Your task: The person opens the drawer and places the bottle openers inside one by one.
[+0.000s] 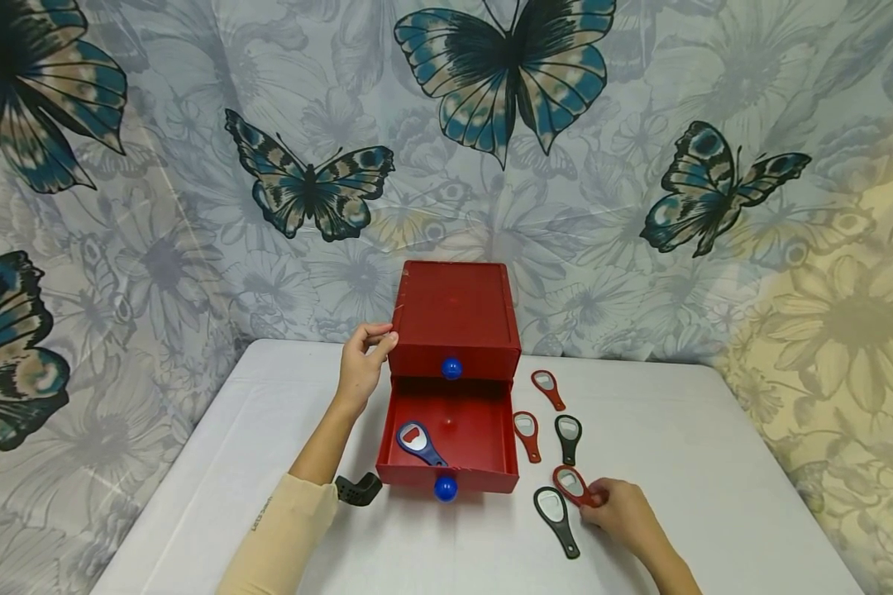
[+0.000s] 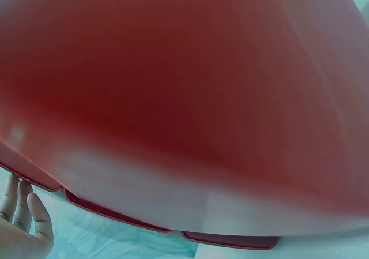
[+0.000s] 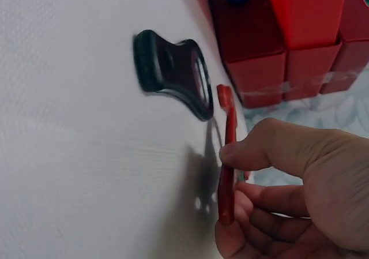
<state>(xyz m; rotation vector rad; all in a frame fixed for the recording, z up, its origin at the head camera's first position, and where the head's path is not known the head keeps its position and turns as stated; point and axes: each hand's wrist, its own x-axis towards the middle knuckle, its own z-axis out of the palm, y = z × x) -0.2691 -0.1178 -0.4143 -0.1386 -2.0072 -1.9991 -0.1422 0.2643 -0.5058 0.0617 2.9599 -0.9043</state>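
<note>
A red two-drawer cabinet [image 1: 454, 302] with blue knobs stands at the middle of the table, its lower drawer [image 1: 476, 446] pulled out. Inside that drawer lies a blue bottle opener [image 1: 422, 442]. My left hand [image 1: 365, 359] touches the cabinet's left side, its fingers fairly straight against the wall in the left wrist view. Between thumb and fingers, my right hand [image 1: 625, 516] pinches the handle of a red bottle opener [image 1: 570, 482], seen edge-on in the right wrist view. Just beside it lies a black bottle opener [image 1: 554, 512].
Right of the drawer lie two more red bottle openers, one farther back [image 1: 546, 388] and one against the drawer [image 1: 527, 434], plus another black bottle opener [image 1: 568, 438]. A small black curved object [image 1: 359, 490] shows by my left forearm. A butterfly-patterned cloth [image 1: 491, 207] hangs behind the table.
</note>
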